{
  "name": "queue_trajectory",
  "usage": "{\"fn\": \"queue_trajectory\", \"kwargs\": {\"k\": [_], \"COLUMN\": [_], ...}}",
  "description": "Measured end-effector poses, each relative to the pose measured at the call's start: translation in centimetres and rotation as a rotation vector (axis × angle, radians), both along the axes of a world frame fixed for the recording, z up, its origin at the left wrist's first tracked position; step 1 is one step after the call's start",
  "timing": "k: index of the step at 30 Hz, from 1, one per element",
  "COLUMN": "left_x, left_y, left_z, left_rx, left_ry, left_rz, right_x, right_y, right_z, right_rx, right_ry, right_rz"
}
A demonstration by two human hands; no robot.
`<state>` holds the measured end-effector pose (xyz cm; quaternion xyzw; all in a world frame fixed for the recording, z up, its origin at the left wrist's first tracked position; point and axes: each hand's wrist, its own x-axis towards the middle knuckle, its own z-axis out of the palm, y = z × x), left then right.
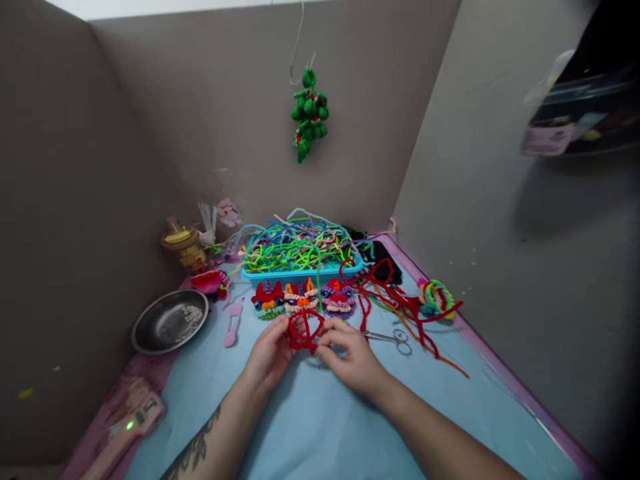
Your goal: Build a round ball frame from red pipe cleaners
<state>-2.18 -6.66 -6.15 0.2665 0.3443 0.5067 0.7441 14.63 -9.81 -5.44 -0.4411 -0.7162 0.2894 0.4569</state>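
Between my two hands is a small open frame of bent red pipe cleaners [306,331], round with bars across it. My left hand [273,350] pinches its left side. The fingers of my right hand [350,353] are closed on its lower right edge. Just beyond it sit three pipe-cleaner animal heads: a red one [268,299], a white and orange one [301,294] and a purple one [339,297]. Scissors [390,338] lie to the right of my right hand, by loose red pipe cleaners [405,303].
A blue basket [300,274] piled with colourful pipe cleaners stands at the back. At left are a metal bowl [155,340] holding small pale bits, a pink flat tool [233,325] and a pink device [133,423] with a green light. Grey walls [240,100] enclose the table; a green ornament [309,117] hangs behind.
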Motion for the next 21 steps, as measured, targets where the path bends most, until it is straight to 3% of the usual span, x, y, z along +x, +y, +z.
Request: {"fn": "queue_trajectory", "kwargs": {"k": [4,8,12,16,21], "left_x": [-0.3,-0.7,-0.4,0.2,0.5], "left_y": [0.1,0.1,-0.6,-1.7,-2.1], "left_z": [0.0,0.1,1.0,1.7,1.2], "left_rx": [0.093,0.165,0.341,0.505,0.635], "left_ry": [0.148,0.238,0.495,0.71,0.828], "left_rz": [0.023,0.042,-0.065,-0.15,-0.098], "right_x": [0.5,0.9,0.8,0.4,0.2], "right_y": [0.3,0.2,-0.2,-0.4,-0.4], "right_z": [-0.2,-0.3,-0.2,-0.1,0.1], "right_rx": [0.078,0.271,0.391,0.358,0.315], "right_ry": [-0.061,-0.05,-0.088,-0.151,-0.147], "right_rz": [-0.098,-0.277,-0.236,-0.177,-0.151]}}
